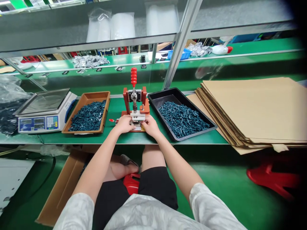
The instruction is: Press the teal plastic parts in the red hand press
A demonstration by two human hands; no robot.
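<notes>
Red-framed bench press (135,97) on green workbench (115,111) — left hand (124,124), right hand (151,125) close together at die plate (137,117), grip hidden, can't tell if clamped; crush risk if plunger (134,102) drops.

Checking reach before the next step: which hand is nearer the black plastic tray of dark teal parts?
Right. The right hand is on the front of the red-framed hand press, just left of the black plastic tray; the left hand, also on the press, is farther left.
</notes>
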